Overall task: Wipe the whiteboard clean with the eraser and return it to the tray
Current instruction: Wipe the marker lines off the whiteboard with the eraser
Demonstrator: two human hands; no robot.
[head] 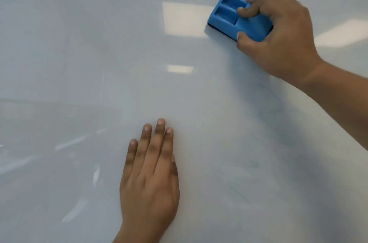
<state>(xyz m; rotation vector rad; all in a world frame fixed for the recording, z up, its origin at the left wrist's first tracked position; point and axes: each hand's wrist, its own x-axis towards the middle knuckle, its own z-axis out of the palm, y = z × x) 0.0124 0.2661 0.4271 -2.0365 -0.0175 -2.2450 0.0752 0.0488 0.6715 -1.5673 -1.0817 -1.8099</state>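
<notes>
The whiteboard [79,63] fills the whole view, glossy and pale, with faint bluish smears at the lower right. A blue eraser [229,14] with two recessed pockets and a dark felt underside lies flat against the board at the upper right. My right hand [278,33] grips it by its right end, fingers on top and thumb on the near side. My left hand [151,173] rests flat on the board at the bottom centre, fingers close together and holding nothing. The tray is out of view.
Reflections of ceiling lights [183,18] shine on the board at the upper centre and far right. My right forearm [342,103] crosses the right side of the board.
</notes>
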